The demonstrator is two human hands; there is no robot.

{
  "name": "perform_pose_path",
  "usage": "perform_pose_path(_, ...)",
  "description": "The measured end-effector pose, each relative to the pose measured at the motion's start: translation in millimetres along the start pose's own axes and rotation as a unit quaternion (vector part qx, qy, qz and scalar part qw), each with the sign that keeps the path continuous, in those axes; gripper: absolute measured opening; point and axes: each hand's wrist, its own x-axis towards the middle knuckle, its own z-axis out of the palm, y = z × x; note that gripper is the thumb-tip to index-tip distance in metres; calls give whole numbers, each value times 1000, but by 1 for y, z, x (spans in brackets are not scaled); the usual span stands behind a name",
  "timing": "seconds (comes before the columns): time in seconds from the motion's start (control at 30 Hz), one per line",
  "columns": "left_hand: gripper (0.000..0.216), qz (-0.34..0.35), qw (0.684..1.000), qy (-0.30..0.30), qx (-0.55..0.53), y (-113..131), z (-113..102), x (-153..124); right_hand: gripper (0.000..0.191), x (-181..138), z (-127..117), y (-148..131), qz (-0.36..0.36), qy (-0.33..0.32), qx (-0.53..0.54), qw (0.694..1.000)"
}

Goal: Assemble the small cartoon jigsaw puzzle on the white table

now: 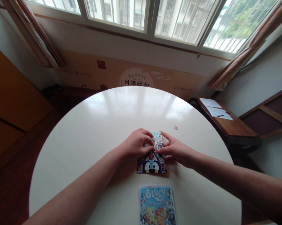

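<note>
A partly covered jigsaw puzzle [152, 166] with a blue cartoon dog face and many small figures lies on the white round table [80, 150]. Over its upper left part rests my left hand [139, 142], fingers bent and closed, with thumb and forefinger tips close together on the picture. My right hand [172, 147] grips the puzzle's right edge, thumb on top and the other fingers along the side. Both hands hide parts of the picture. A single small puzzle piece [175, 127] lies beyond my right hand, apart from the rest.
A picture card [157, 204] reading "Bluey Fanzine Project" lies nearer to me, cut off by the bottom of the view. To the right, a wooden side table [236, 125] holds papers [217, 112] and a pen. A wall and windows stand beyond the table's far edge.
</note>
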Motion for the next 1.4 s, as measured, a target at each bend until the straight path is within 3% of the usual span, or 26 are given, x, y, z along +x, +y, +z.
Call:
perform_pose_path(0.37,3,-37,999,-17,7,6,2,2,114,-3,1,-4,-3,-20,-10,1000)
perform_pose_path(0.53,3,-43,999,-17,16,7,2,2,105,-14,-24,-12,12,-20,-142,990)
perform_pose_path(0.63,4,-44,999,-15,25,8,3,2,70,-21,-43,-11,-96,16,-322,942)
perform_pose_path(0.73,4,-37,999,-12,34,8,3,3,34,-24,-51,-2,-303,12,-472,828)
perform_pose_path(0.83,5,-33,998,-9,43,8,4,3,29,-22,-49,9,-431,-32,-539,723)
perform_pose_path(0.9,6,-33,998,-9,49,8,5,3,31,-19,-46,16,-466,-49,-557,685)
perform_pose_path(1.07,6,-45,997,-14,68,11,6,4,36,-12,-49,28,-501,-61,-564,654)
perform_pose_path(1.4,4,-58,995,-26,75,19,3,5,44,-10,-53,38,-497,-63,-552,667)
